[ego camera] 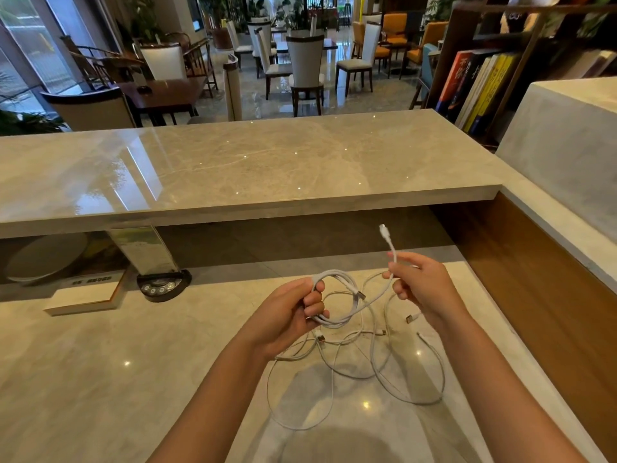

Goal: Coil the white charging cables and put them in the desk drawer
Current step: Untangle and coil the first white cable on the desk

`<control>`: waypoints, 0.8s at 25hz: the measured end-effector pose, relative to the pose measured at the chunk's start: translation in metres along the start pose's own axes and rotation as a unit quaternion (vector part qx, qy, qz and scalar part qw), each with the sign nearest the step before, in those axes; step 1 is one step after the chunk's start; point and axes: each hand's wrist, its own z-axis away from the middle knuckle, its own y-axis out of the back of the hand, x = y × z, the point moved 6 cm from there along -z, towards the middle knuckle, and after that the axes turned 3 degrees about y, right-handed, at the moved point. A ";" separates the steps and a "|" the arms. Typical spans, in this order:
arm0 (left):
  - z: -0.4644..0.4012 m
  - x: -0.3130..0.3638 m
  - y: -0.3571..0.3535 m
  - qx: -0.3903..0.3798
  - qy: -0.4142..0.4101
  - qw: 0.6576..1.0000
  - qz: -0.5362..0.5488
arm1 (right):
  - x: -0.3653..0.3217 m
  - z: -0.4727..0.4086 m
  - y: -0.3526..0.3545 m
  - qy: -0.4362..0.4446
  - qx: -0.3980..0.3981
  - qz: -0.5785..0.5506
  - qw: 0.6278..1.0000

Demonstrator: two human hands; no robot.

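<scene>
The left hand pinches the coil of white cable. The right hand, beside it, pinches the loose end, which sticks up and must wrap left onto the coil

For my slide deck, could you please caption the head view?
Left hand holds coiled white cable; right hand pinches its free end above loose cables.

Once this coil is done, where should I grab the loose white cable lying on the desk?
Take the loose white cable near its free plug end, coming from above on the right: that end lies clear of the tangle, beside the right hand.
</scene>
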 end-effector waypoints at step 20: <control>0.000 0.005 -0.003 -0.084 0.026 0.993 -0.074 | -0.052 0.029 -0.076 0.202 -0.359 0.299 0.861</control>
